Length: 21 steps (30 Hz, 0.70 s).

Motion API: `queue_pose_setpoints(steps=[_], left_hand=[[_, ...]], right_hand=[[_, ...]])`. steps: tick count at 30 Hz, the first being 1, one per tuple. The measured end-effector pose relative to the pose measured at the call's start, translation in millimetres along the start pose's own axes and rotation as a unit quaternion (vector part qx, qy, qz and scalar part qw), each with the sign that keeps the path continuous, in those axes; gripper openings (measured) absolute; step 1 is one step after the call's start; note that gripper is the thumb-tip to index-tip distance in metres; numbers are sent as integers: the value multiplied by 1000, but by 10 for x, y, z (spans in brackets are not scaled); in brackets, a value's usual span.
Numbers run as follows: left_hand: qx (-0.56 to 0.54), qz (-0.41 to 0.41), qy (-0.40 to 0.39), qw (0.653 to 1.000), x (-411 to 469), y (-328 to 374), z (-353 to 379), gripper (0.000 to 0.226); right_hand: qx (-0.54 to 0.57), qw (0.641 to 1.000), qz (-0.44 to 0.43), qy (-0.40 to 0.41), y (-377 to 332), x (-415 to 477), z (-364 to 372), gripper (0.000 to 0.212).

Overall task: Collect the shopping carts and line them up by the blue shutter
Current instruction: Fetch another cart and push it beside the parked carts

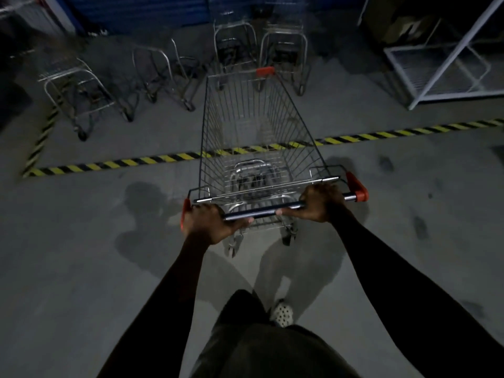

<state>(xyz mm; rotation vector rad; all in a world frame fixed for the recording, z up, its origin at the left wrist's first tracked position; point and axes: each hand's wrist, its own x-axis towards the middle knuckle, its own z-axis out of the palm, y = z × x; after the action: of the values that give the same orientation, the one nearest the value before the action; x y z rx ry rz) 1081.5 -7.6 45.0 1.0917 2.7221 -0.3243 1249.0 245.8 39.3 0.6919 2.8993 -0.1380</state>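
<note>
An empty wire shopping cart [297, 137] with red corner caps stands in front of me, straddling the striped floor line. My left hand [211, 223] grips the left end of its handle bar [266, 211]. My right hand [320, 201] grips the right end. Beyond it, several other carts stand before the blue shutter [141, 12]: one at the left [81, 88], one tilted sideways [163, 72], and two side by side [234, 45] [285, 50] straight ahead.
Yellow-black hazard tape [122, 162] marks a bay on the grey concrete floor. A white metal rack frame [447, 66] stands at the right. My legs and one patterned shoe [282, 313] show below. The scene is dim.
</note>
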Motion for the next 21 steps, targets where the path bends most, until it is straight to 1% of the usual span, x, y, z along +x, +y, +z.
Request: queue_pose_setpoints(steps=[2, 3, 5, 7, 10, 13, 14, 16, 18, 19, 21], left_hand=[[9, 5, 9, 1000, 375, 42, -106, 119], [9, 7, 14, 1000, 563, 56, -158, 118], [4, 11, 22, 1000, 997, 91, -258, 119], [-6, 8, 27, 1000, 1504, 136, -381, 122], [-11, 14, 41, 999, 2274, 229, -581, 124], [-10, 33, 44, 998, 2958, 349, -814, 124], [-8, 38, 43, 998, 3168, 388, -894, 122], [-4, 53, 37, 998, 3590, 451, -1008, 121], [1, 61, 38, 997, 4021, 520, -1086, 120], [4, 64, 39, 997, 4207, 560, -1116, 119], [8, 85, 46, 995, 4530, 643, -1198, 115]], right_hand=[[-31, 1000, -3, 2, 174, 365, -24, 110], [-29, 1000, 2, 6, 247, 543, -53, 110], [-5, 1000, 14, 21, 399, 920, -128, 109], [21, 1000, 21, 9, 580, 1344, -236, 108], [17, 999, 19, -27, 862, 2004, -426, 101], [7, 999, 33, -38, 1130, 2535, -598, 89], [7, 998, 42, -35, 1226, 2679, -640, 88], [1, 998, 65, -16, 1408, 2961, -667, 97], [16, 995, 96, -2, 1578, 3269, -688, 114], [21, 993, 113, -6, 1654, 3398, -717, 119], [38, 989, 145, -21, 1799, 3628, -774, 117]])
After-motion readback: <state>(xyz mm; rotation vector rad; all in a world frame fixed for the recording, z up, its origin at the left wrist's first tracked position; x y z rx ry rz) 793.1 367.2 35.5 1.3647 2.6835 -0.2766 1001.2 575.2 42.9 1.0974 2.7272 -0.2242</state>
